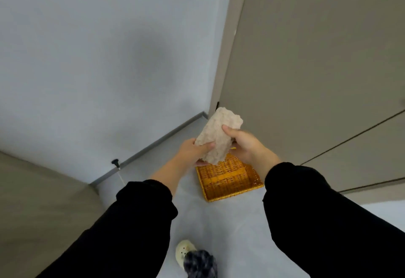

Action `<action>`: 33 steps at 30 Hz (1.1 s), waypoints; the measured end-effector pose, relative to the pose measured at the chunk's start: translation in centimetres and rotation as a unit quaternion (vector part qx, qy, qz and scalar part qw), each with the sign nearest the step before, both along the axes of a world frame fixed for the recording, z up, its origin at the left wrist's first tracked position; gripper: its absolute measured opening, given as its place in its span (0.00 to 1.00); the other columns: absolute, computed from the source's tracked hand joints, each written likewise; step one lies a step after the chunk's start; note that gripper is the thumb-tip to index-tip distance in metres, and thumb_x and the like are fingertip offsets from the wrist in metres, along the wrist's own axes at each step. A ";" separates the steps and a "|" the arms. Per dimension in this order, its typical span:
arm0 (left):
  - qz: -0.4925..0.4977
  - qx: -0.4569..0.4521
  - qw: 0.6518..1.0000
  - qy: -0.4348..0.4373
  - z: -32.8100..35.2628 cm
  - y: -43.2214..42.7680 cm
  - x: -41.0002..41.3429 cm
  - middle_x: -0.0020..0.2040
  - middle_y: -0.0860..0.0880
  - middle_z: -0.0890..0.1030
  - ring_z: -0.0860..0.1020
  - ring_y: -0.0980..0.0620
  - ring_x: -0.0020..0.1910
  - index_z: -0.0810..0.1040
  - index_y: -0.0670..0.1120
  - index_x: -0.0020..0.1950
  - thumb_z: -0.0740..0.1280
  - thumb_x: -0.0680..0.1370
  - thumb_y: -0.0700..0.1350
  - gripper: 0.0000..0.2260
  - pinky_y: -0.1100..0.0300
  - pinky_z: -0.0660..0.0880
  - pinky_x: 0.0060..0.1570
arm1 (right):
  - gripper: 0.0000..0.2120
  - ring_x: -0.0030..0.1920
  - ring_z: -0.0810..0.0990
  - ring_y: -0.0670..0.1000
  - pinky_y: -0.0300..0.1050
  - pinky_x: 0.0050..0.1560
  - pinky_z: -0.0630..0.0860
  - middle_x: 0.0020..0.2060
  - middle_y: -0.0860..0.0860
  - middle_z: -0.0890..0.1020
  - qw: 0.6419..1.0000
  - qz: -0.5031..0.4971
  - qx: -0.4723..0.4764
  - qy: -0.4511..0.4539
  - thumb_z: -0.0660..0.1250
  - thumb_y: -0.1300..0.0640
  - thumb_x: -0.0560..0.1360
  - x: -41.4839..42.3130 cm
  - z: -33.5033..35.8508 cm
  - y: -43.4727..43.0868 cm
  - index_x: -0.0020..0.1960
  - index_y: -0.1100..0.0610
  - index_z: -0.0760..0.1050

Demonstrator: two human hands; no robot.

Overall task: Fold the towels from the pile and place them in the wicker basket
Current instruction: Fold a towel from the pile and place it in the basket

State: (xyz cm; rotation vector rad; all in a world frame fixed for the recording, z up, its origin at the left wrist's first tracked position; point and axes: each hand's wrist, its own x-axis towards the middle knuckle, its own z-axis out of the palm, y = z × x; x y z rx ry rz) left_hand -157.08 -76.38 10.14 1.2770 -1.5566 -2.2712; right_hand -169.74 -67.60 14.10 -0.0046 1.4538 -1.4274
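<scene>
Head view shows the left hand (192, 150) and right hand (243, 144) both gripping the folded towel (217, 137) above the basket (230, 181) — it may unfold if one grip loosens early.

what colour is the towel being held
Beige with a faint speckle; the towel shows best in the head view.

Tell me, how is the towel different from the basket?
The towel is pale beige and fluffy; the wicker basket is golden-orange and woven. The towel is up in the air, gripped by the left hand and right hand; the wicker basket sits on the floor below. Both look roughly rectangular.
</scene>
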 end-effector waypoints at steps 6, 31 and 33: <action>0.060 0.029 0.997 -0.034 -10.2 -3.7 -4.2 0.59 0.44 0.80 0.79 0.46 0.55 0.73 0.43 0.65 0.72 0.74 0.46 0.21 0.56 0.79 0.46 | 0.19 0.63 0.74 0.58 0.54 0.63 0.72 0.62 0.57 0.77 0.997 0.036 0.022 0.059 0.64 0.66 0.76 -4.6 -12.0 -5.1 0.66 0.61 0.70; -0.095 -0.245 0.934 -0.244 -61.2 3.4 -6.2 0.58 0.45 0.77 0.76 0.43 0.58 0.69 0.48 0.59 0.66 0.75 0.43 0.13 0.58 0.69 0.48 | 0.11 0.49 0.79 0.54 0.54 0.48 0.75 0.52 0.55 0.80 0.991 0.072 0.114 0.016 0.63 0.64 0.76 -11.0 -65.2 -4.4 0.58 0.57 0.72; -0.088 -0.270 0.929 -0.237 -62.0 2.7 -5.9 0.52 0.45 0.78 0.76 0.45 0.54 0.70 0.48 0.53 0.65 0.75 0.41 0.09 0.59 0.68 0.45 | 0.09 0.48 0.79 0.54 0.55 0.51 0.74 0.50 0.54 0.80 0.987 0.111 0.114 0.009 0.63 0.62 0.77 -11.0 -66.1 -3.8 0.57 0.56 0.72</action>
